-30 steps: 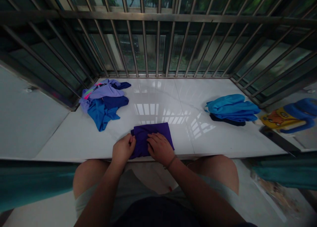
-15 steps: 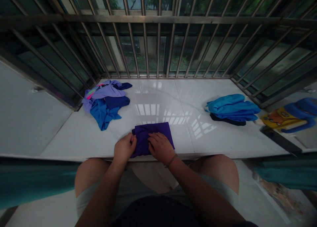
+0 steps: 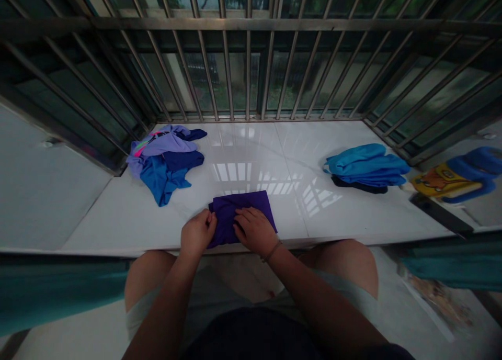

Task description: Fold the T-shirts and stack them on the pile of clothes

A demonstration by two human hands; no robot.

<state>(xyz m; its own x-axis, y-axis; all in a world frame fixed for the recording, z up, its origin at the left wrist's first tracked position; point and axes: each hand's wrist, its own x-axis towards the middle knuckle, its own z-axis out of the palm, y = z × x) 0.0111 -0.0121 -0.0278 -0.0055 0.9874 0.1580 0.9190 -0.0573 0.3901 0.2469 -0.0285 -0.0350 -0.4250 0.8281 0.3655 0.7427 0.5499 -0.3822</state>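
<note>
A folded dark purple cloth lies at the near edge of the white tiled ledge. My left hand is closed in a pinch on the cloth's left edge. My right hand rests on top of the cloth's near part, fingers bent and pressing down on it. Both hands sit side by side just above my knees.
A loose heap of blue and lilac clothes lies at the ledge's far left. A folded stack of bright blue clothes sits at the right. Metal window bars close off the back and sides. A yellow and blue cartoon item lies far right.
The hands and purple cloth have barely shifted; only the view has tilted slightly.
</note>
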